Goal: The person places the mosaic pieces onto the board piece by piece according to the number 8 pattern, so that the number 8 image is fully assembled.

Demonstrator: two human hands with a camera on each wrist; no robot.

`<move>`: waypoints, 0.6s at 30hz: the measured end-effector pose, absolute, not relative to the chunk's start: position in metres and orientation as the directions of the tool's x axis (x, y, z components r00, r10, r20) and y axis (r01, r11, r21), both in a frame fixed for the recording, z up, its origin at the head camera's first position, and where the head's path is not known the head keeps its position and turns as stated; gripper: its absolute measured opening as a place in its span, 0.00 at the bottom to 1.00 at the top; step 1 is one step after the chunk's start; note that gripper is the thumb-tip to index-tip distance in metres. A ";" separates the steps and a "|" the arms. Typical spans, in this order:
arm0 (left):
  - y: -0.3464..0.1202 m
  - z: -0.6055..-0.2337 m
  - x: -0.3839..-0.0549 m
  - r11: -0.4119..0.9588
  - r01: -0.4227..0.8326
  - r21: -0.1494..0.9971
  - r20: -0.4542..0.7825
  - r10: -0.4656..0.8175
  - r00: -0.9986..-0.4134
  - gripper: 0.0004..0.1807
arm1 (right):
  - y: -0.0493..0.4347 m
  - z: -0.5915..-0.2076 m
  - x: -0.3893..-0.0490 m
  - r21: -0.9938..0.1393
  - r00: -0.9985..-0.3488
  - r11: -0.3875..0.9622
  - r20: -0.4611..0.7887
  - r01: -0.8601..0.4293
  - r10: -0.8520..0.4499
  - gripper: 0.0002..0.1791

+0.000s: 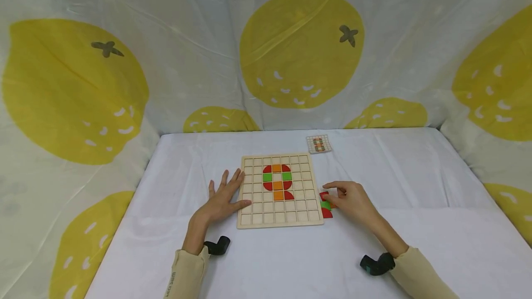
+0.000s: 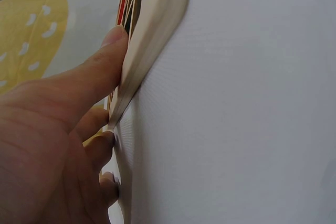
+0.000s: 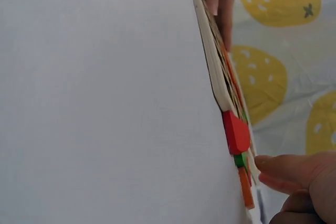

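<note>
A wooden grid board (image 1: pixel 258 207) lies flat on the white cloth, holding red, orange and green tiles in a loop with an orange tile (image 1: pixel 278 195) and a red quarter-round tile (image 1: pixel 288 195) below it. My left hand (image 1: pixel 222 202) rests along the board's left edge, fingers spread and thumb on the rim. In the left wrist view, the thumb (image 2: pixel 114 36) presses the board's side. At the board's right edge, my right hand (image 1: pixel 351 201) reaches over loose tiles, its thumb at a red tile (image 1: pixel 323 194) and its index finger extended apart from it.
Beside the board's right edge lie a green tile (image 1: pixel 325 205), a red rounded tile (image 1: pixel 327 213) and an orange tile (image 3: pixel 245 188). A small pattern card (image 1: pixel 318 144) sits behind the board. Lemon-printed cloth (image 1: pixel 199 59) hangs at the back and sides.
</note>
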State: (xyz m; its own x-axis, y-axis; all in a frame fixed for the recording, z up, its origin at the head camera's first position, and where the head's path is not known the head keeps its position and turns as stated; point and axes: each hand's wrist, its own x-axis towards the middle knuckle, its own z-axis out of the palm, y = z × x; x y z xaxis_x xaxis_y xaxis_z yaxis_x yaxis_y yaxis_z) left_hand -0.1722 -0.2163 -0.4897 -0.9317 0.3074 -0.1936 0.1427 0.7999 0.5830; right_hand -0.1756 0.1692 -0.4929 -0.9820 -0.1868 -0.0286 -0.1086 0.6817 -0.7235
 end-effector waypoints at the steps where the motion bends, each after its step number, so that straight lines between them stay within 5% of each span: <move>1: -0.216 -0.490 -0.172 0.798 0.142 0.586 -0.193 0.307 -0.932 0.51 | 0.172 -0.494 -0.175 -0.719 -0.983 0.687 -0.032 -0.104 -0.182 0.14; 18: -0.217 -0.489 -0.171 0.787 0.136 0.602 -0.192 0.308 -0.932 0.51 | 0.169 -0.501 -0.169 -0.730 -0.989 0.679 -0.034 -0.074 -0.145 0.17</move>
